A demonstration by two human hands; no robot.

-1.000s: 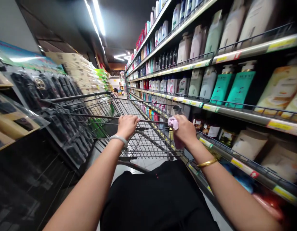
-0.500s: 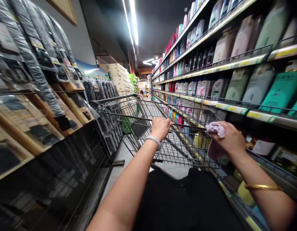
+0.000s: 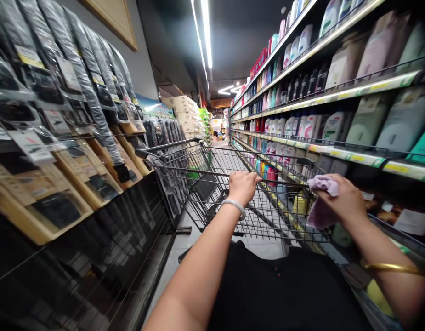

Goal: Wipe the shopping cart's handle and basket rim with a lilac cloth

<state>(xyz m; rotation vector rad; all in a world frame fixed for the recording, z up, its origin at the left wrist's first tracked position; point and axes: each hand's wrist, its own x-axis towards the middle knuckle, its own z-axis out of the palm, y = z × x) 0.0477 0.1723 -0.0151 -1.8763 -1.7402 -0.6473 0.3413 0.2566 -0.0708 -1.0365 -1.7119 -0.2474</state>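
Observation:
A dark wire shopping cart (image 3: 212, 158) stands in front of me in a store aisle, turned a little across it. My left hand (image 3: 242, 186), with a pale bangle at the wrist, is wrapped round the cart's rear bar. At the bar's right end my right hand (image 3: 346, 195) grips a crumpled lilac cloth (image 3: 324, 185), part of which hangs down beside the basket. Whether those fingers also hold the bar is hidden by the cloth. No goods show inside the cart's basket.
Shelves of bottles (image 3: 331, 126) run close along the right side. On the left stand plastic-wrapped dark goods (image 3: 105, 99) and wooden-framed boxes (image 3: 70, 184) above a black base. Tiled floor (image 3: 263, 246) shows beneath the cart. Stacked cartons (image 3: 179, 108) stand farther along.
My view has swung slightly left, so shelves, cart and hands appear farther right. More of the wrapped goods shows on the left. Both grips look the same.

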